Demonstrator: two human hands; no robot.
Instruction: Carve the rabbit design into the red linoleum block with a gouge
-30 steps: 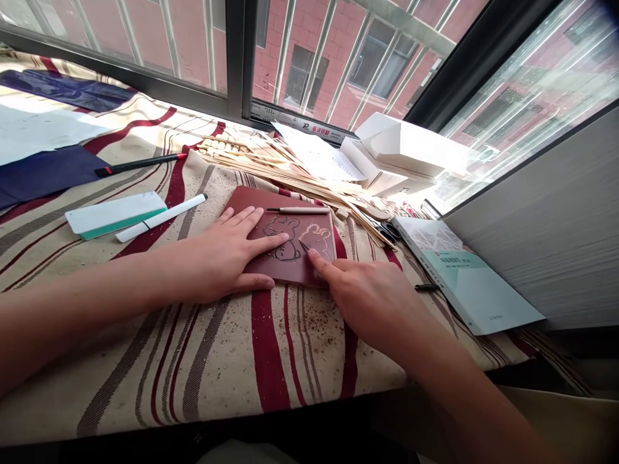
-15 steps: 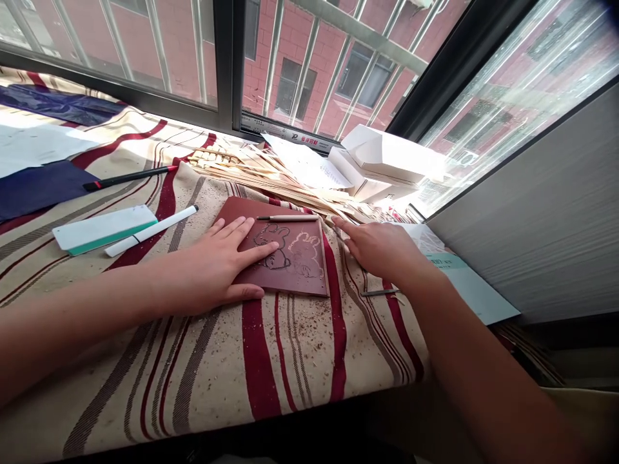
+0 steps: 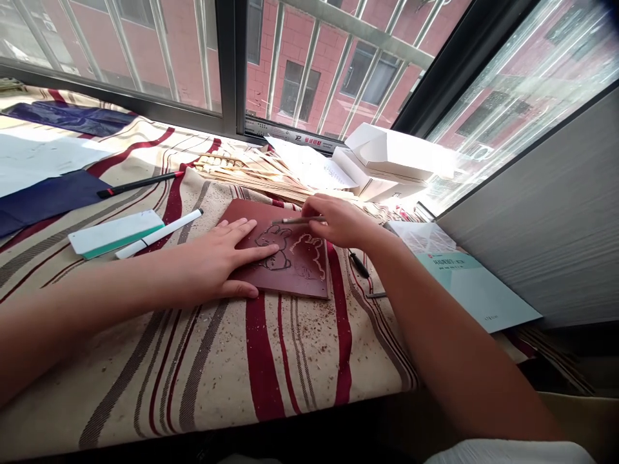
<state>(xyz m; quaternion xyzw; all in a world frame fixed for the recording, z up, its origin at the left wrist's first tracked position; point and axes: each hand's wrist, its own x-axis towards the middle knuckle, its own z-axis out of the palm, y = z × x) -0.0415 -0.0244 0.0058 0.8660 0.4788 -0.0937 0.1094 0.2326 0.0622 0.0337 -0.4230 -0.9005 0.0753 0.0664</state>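
A reddish-brown board [image 3: 246,270] lies flat on the striped cloth. It carries a black-outlined rabbit-like drawing and a paler, carved-looking outline at its right. My left hand [image 3: 232,254] is spread flat across the board's left half, fingers apart. Over the board's upper right edge, my right hand [image 3: 338,219] has its fingers closed around a slim pen-like tool [image 3: 294,221], whose dark tip points left. Part of that tool is hidden by the fingers. A black-handled tool [image 3: 358,263] and a thin grey strip [image 3: 376,295] lie right of the board, below my right hand.
Thin wooden strips [image 3: 251,174] are heaped by the window beside a white box [image 3: 387,154]. A pale green book [image 3: 464,277] lies at the right. At the left are a white marker [image 3: 159,233], a white-and-green case [image 3: 118,232] and a black pen [image 3: 140,184]. Crumbs dot the cloth [image 3: 217,374].
My right hand has moved left from beside the board and picked up the pen-like tool that was lying on it. The black-handled tool has come into sight. My left hand stays put.
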